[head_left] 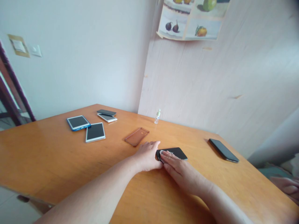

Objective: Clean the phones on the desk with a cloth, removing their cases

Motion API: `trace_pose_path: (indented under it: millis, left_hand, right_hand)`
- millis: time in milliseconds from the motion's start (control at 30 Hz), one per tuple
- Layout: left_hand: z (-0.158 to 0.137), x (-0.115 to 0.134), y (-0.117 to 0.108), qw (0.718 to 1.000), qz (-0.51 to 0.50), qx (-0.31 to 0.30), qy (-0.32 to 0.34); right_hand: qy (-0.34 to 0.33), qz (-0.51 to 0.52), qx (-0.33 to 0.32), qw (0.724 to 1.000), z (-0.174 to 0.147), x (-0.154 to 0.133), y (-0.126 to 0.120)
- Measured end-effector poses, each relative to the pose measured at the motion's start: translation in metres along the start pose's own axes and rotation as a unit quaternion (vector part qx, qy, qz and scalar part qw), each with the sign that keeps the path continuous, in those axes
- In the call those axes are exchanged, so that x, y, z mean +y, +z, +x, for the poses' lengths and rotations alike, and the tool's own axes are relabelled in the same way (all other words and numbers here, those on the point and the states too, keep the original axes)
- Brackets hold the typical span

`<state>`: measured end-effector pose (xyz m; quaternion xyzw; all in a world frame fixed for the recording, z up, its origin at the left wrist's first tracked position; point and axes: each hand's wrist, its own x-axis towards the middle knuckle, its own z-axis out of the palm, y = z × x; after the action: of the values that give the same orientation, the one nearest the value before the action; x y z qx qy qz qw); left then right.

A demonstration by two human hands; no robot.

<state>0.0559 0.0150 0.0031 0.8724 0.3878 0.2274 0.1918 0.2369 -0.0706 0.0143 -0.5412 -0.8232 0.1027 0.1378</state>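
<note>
Black phone [179, 152], right hand [176, 168] partly covering, case [137, 137], bottle [157, 117], tablets [95, 132] beyond

Across the lower half of the frame, the worktop [112, 165] looks like smooth wood with a satin sheen. Near centre, the phone [180, 152] has a dark, glass-like face under a soft, crumpled white wipe [161, 152] (cloth or paper, I cannot tell). The brown case [137, 137] resembles smooth plastic; the poster [190, 21] at top, paper.
</note>
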Motion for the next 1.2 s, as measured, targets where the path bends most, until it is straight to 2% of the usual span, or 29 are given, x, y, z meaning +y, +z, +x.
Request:
trace_pose_path:
  millis: [67, 167, 233, 300, 467, 533, 700, 767, 833, 933, 1000, 1067, 1200]
  left_hand:
    - [0.000, 0.000, 0.000, 1.000, 0.005, 0.000, 0.000]
    - [0.000, 0.000, 0.000, 1.000, 0.007, 0.000, -0.005]
    - [0.000, 0.001, 0.001, 1.000, 0.006, -0.002, -0.009]
    - [0.000, 0.001, 0.001, 1.000, 0.006, -0.003, -0.011]
    - [0.001, -0.002, 0.003, 1.000, 0.010, -0.003, -0.013]
    - [0.001, -0.002, 0.003, 1.000, 0.009, -0.004, -0.015]
    - [0.000, 0.001, 0.001, 0.999, 0.007, -0.016, -0.034]
    - [-0.001, 0.002, 0.000, 0.999, 0.007, -0.019, -0.039]
    - [-0.001, 0.001, 0.000, 0.999, 0.004, -0.016, -0.037]
    - [0.000, -0.001, 0.001, 1.000, 0.001, -0.016, -0.024]
    - [0.000, -0.002, 0.001, 1.000, -0.001, -0.018, -0.020]
    - [0.000, -0.002, 0.001, 1.000, -0.005, -0.014, -0.024]
    - [-0.001, 0.001, 0.000, 1.000, -0.009, -0.007, -0.026]
  right_hand:
    - [0.044, -0.022, 0.011, 0.999, 0.001, 0.015, -0.001]
    - [0.148, -0.061, 0.032, 0.987, 0.003, 0.046, -0.001]
    - [0.180, -0.071, 0.037, 0.980, 0.004, 0.055, 0.002]
    - [0.163, -0.068, 0.043, 0.983, 0.005, 0.047, 0.005]
    - [-0.013, 0.014, 0.015, 1.000, 0.014, -0.002, 0.009]
    - [-0.038, 0.026, 0.011, 0.999, 0.018, -0.004, 0.009]
    - [0.091, -0.032, 0.062, 0.993, 0.024, 0.037, 0.015]
    - [0.106, -0.041, 0.077, 0.991, 0.023, 0.040, 0.016]
    - [0.069, -0.030, 0.068, 0.995, 0.019, 0.028, 0.015]
    - [-0.022, 0.012, 0.029, 0.999, 0.014, -0.003, 0.010]
    - [-0.040, 0.024, 0.013, 0.999, 0.013, -0.010, 0.008]
    - [0.000, 0.006, 0.022, 1.000, 0.013, 0.001, 0.008]
    - [0.115, -0.052, 0.058, 0.990, 0.013, 0.040, 0.009]
